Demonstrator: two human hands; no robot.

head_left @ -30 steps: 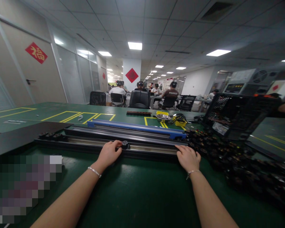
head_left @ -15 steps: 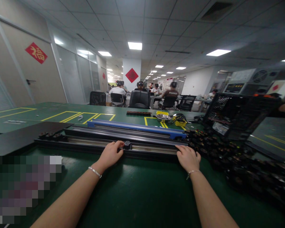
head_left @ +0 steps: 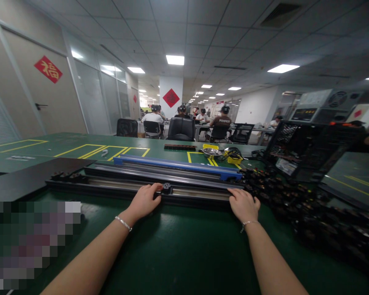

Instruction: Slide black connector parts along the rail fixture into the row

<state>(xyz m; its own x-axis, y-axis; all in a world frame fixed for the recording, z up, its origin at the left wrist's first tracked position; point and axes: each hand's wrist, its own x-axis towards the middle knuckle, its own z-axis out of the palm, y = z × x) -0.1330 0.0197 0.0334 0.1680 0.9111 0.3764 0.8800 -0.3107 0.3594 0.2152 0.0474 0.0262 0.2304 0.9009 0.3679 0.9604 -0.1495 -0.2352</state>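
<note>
Looks like an open-plan office serving as a workshop, judging by ceiling light panels, a black office chair, seated people, a yellow-taped green tabletop and heaped dark parts.

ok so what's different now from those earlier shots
The left hand and the small black block at its fingertips have shifted slightly right along the black rail, toward the right hand. Nothing was visibly taken hold of or let go. The right hand stayed by the rail's right end, and the blue bar behind stayed put.
</note>
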